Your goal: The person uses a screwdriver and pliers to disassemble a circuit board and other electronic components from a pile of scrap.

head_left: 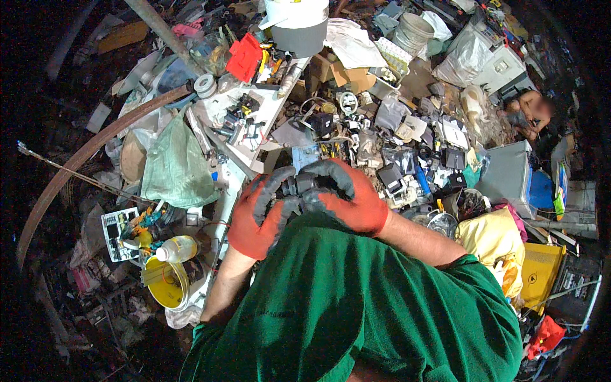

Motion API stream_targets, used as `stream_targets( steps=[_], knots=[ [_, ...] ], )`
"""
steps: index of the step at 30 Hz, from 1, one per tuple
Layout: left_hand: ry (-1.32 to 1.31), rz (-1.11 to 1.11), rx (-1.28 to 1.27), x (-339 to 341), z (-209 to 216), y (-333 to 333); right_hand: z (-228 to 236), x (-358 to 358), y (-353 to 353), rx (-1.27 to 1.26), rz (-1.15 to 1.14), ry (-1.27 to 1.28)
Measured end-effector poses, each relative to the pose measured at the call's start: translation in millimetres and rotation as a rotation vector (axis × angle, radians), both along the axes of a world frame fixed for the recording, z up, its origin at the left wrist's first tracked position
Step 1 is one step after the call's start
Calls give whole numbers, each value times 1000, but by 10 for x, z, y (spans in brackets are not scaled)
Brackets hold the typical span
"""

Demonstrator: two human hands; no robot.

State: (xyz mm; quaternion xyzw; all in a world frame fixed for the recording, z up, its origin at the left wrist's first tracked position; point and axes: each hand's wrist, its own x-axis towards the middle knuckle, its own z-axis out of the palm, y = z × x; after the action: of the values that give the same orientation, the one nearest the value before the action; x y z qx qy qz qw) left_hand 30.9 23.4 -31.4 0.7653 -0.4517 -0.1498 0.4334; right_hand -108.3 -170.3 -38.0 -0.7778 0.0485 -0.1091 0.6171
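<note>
Both hands wear red gloves with dark grey coated fingers and meet in front of my green shirt. Between them is a small dark, rounded part (298, 184) with ridged sides; its exact kind I cannot make out. My left hand (262, 213) curls its fingers and thumb around the part's left side. From the right, my right hand (347, 197) grips it with bent fingers and thumb. Just beyond the fingers lie a light blue flat piece (306, 156) and a small open box (335, 151) of mixed bits.
A white board (223, 137) with small parts runs along the left. Beyond stands a white and grey bucket (299, 28). Piled electronic scrap (414, 153) spreads ahead and right. A yellow bucket (167, 283) is at lower left. Another person (531, 114) sits at far right.
</note>
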Motion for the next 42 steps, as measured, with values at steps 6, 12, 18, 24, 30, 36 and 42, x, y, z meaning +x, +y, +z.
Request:
stream_targets(
  steps=[6, 12, 18, 24, 30, 36, 42],
  knots=[
    [153, -25, -67, 14, -16, 7, 25, 24, 125, -79, -151, -235],
    [119, -77, -61, 29, 57, 5, 129, -27, 21, -110, -11, 85],
    [276, -32, -59, 10, 36, -9, 69, 54, 98, -168, -135, -277],
    [317, -71, -118, 16, -99, 8, 133, -7, 90, -252, -115, -54],
    [443, 9, -118, -9, -217, 0, 210, 43, 101, -304, -131, 1],
    [1277, -171, -275, -41, -231, -72, 222, -25, 124, -452, -116, -53],
    [1188, -158, -262, -67, -381, -52, 139, -6, 156, -398, -191, -40]
  ],
)
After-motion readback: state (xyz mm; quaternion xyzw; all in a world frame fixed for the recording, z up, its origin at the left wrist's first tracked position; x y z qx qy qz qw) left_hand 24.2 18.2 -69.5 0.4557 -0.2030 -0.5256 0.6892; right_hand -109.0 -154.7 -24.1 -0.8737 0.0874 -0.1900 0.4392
